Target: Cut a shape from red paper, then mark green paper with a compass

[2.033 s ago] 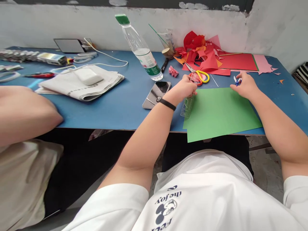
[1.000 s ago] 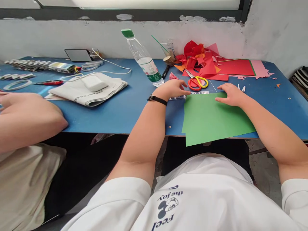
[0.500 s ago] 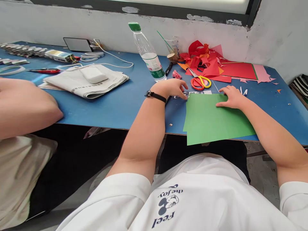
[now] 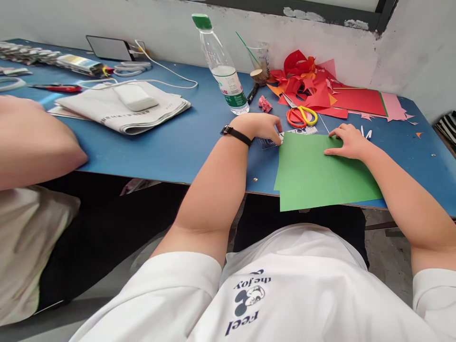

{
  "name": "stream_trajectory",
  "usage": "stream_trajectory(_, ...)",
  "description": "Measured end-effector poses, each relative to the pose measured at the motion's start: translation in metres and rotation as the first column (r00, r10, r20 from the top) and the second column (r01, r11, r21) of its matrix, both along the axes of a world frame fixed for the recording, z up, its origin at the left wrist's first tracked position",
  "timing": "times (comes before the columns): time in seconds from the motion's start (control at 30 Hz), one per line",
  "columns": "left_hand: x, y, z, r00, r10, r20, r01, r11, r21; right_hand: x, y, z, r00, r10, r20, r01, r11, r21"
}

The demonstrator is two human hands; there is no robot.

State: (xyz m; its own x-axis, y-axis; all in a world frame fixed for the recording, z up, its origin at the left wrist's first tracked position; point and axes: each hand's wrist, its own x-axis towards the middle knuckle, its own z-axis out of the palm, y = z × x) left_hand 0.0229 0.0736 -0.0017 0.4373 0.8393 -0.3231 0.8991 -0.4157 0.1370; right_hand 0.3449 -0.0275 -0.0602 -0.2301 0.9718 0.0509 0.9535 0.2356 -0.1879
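My left hand [image 4: 262, 127], with a black watch strap at the wrist, is bent over a clear, patterned strip that looks like a stencil ruler [image 4: 305, 131]. Its thumb and curled fingers close on the strip beside the upper left corner of the green paper [image 4: 313, 178]. At least two green sheets overlap, with their front edge past the table edge. My right hand [image 4: 347, 141] lies with spread fingers on the upper right of the top sheet. Red-and-yellow-handled scissors [image 4: 301, 117] rest just beyond the strip.
A bottle [image 4: 230, 90] with a green cap stands past my left hand. Red paper scraps [image 4: 308, 83] pile near the wall. Further left are folded newspaper [image 4: 117, 107], a white charger [image 4: 137, 96] and a phone [image 4: 109, 47]. Another person's arm [image 4: 35, 142] rests at the left.
The view has tipped slightly downward. The patterned strip lies more slanted, its right end turned away from me. My right hand stays on the green paper.
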Motion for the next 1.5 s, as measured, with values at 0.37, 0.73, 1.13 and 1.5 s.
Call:
stream_trajectory(0.37,-0.025,0.011,0.01,0.955,0.112,0.275,0.001,0.925,-0.38,-0.023,-0.03,0.025,0.99,0.135,-0.051,-0.132,0.99,0.058)
stream_trajectory(0.73,-0.031,0.012,0.009,0.901,0.179,0.394,-0.05,0.947,-0.317,-0.151,-0.116,0.032,0.855,0.517,0.043,-0.495,0.837,-0.236)
stream_trajectory(1.13,-0.021,0.011,0.007,0.925,0.162,0.344,-0.067,0.96,-0.272,-0.167,-0.097,0.033,0.828,0.526,0.194,-0.496,0.849,-0.184)
stream_trajectory(1.5,-0.02,0.012,0.005,0.928,0.16,0.336,-0.071,0.962,-0.262,-0.143,-0.067,0.03,0.842,0.537,0.058,-0.52,0.835,-0.182)
